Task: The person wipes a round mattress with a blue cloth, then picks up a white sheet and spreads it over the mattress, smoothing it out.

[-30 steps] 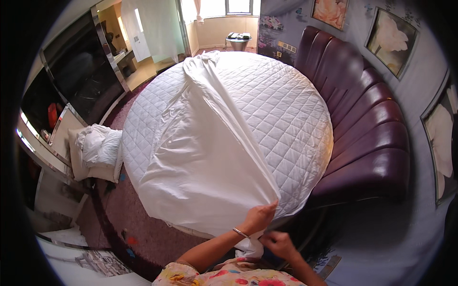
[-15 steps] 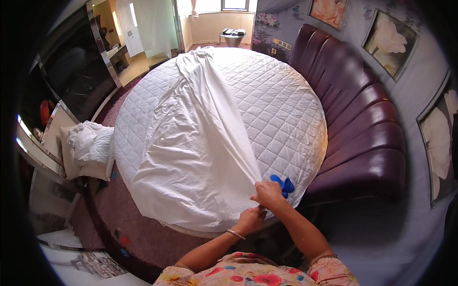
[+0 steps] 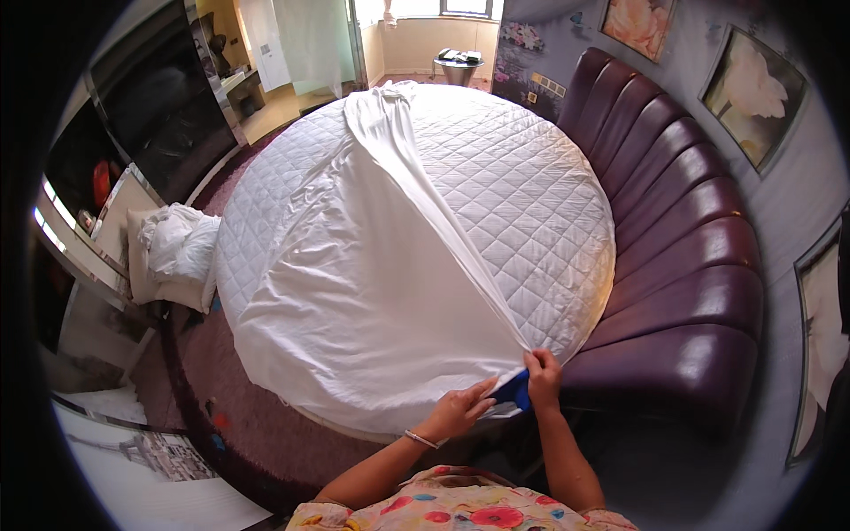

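A white fitted-looking sheet [image 3: 381,265] lies over the left and near part of a round bed, one long fold running from the far edge toward me. My right hand [image 3: 543,380] pinches the sheet's corner at the near right rim of the bed. Close to it, my left hand [image 3: 452,414] touches the sheet's edge, fingers stretched and apart. Between the hands a bright blue item [image 3: 513,392] shows, partly hidden by the sheet; its kind cannot be told. The white quilted mattress cover [image 3: 522,195] lies bare on the right.
A curved purple padded headboard [image 3: 682,230] borders the bed on the right. At left, a chair-like seat bears white bundled bedding [image 3: 181,243]. A small round table [image 3: 459,64] stands beyond the bed near the window. Purple carpet [image 3: 257,434] surrounds the bed's left side.
My right hand has moved right and down, pulling the sheet's corner toward the bed's rim. The sheet now spreads wider and partly covers the blue item. My left hand's fingers have spread.
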`<control>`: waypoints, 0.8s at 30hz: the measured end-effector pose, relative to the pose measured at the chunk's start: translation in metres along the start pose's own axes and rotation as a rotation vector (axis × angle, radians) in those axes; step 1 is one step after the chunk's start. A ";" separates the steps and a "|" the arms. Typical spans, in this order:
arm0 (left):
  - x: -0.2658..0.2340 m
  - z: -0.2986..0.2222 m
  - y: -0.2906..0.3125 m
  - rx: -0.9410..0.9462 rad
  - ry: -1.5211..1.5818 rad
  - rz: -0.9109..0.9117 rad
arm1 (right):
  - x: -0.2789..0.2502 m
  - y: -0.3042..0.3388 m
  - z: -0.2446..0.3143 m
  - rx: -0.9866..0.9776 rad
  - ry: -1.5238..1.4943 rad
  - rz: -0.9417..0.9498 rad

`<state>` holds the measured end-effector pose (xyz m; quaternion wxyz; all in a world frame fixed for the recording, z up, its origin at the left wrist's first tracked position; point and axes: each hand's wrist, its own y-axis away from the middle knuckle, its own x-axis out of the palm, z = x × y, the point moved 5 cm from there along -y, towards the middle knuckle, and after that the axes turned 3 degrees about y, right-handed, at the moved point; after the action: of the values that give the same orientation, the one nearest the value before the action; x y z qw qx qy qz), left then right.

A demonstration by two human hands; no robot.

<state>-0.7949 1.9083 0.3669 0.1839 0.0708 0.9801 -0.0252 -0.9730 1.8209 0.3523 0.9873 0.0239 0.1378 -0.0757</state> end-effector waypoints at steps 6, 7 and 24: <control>0.040 0.048 -0.069 -0.216 0.286 -0.213 | -0.035 0.017 -0.023 -0.038 0.062 0.115; 0.042 0.058 -0.082 -0.294 0.359 -0.305 | -0.037 0.015 -0.022 -0.095 0.066 0.121; 0.007 0.043 -0.172 -0.179 0.163 -0.626 | -0.026 -0.033 0.037 -0.394 0.207 0.258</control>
<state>-0.8114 1.7355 0.3289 0.0936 -0.2482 0.9641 0.0115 -0.9929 1.7892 0.3944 0.9550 -0.1438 0.2461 0.0818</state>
